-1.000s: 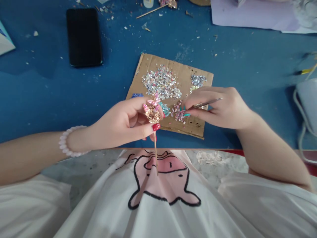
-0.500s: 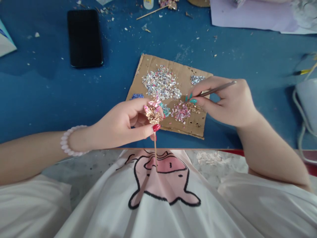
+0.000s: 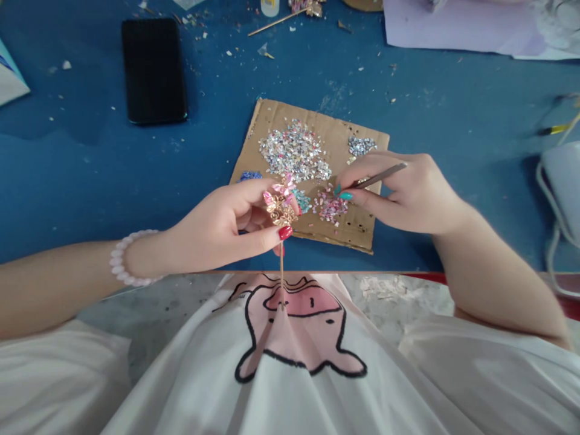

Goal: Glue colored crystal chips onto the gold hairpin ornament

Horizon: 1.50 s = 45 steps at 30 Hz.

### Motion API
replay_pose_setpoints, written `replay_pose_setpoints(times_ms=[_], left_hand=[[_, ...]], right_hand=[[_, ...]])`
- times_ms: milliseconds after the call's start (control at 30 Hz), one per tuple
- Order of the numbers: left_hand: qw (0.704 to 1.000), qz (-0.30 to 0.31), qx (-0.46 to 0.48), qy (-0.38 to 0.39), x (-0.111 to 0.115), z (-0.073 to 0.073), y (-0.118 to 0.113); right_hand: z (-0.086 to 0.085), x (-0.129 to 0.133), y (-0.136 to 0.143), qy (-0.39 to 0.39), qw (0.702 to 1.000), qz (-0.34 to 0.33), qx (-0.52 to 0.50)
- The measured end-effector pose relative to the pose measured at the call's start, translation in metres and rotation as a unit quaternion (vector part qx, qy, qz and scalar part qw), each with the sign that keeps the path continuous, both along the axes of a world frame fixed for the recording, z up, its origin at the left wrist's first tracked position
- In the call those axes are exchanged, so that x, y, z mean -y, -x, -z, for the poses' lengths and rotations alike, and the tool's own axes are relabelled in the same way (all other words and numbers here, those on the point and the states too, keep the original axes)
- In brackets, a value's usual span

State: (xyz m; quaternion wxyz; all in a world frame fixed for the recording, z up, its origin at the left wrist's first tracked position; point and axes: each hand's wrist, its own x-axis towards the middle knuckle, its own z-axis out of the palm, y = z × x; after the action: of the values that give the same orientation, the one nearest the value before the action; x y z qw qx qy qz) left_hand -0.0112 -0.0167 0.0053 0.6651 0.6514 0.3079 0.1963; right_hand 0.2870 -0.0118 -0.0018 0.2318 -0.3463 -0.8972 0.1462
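My left hand (image 3: 226, 225) pinches a gold hairpin (image 3: 280, 205) with pink butterflies and openwork flowers at its head; its thin stick points down toward my shirt. My right hand (image 3: 399, 193) is closed around a slim dark metal tool, apparently tweezers (image 3: 380, 176), held like a pen. The tool's tip is hidden by the fingertips, right at a pile of pink chips (image 3: 331, 205). Beneath both hands lies a piece of cardboard (image 3: 317, 234) bearing a large heap of silvery chips (image 3: 295, 150), with smaller piles of teal chips (image 3: 301, 199), blue chips (image 3: 251, 176) and grey-blue chips (image 3: 361, 145).
A black phone (image 3: 154, 71) lies at the back left of the blue table (image 3: 217, 78). Another gold hairpin (image 3: 277, 23) and a small bottle (image 3: 270, 7) are at the far edge. Purple paper (image 3: 426, 27) sits back right, a white corded device (image 3: 564, 187) at far right.
My right hand has moved slightly left and down over the pink chips, the tool tilting with it. The hairpin in my left hand has barely shifted, its stick end swinging slightly left.
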Motion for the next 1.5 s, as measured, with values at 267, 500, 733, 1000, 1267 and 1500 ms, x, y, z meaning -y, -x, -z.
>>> replay_pose_setpoints(times_ms=[267, 500, 733, 1000, 1267, 1500], left_hand=[[1.0, 0.004, 0.005, 0.005, 0.0, -0.0011, 0.0001], [1.0, 0.01, 0.004, -0.006, -0.0014, -0.0009, -0.0003], [0.998, 0.015, 0.037, -0.044, -0.0014, 0.003, -0.0019], [0.998, 0.018, 0.036, -0.048, -0.0022, 0.0045, -0.0005], [0.998, 0.015, 0.037, -0.048, -0.003, 0.0036, -0.0002], [0.998, 0.012, 0.038, -0.042, -0.0024, 0.0034, -0.0012]], right_hand=[[-0.0007, 0.0022, 0.0015, -0.006, 1.0, -0.018, -0.02], [-0.0007, 0.0007, 0.0015, -0.028, 1.0, -0.007, -0.005], [-0.0029, 0.0041, 0.0033, 0.029, 1.0, 0.0, 0.006], [-0.0029, 0.0045, 0.0042, 0.018, 0.999, -0.021, -0.022], [-0.0036, 0.0046, 0.0019, 0.009, 1.0, -0.011, -0.017], [-0.0037, 0.0041, 0.002, 0.022, 1.0, -0.003, -0.008]])
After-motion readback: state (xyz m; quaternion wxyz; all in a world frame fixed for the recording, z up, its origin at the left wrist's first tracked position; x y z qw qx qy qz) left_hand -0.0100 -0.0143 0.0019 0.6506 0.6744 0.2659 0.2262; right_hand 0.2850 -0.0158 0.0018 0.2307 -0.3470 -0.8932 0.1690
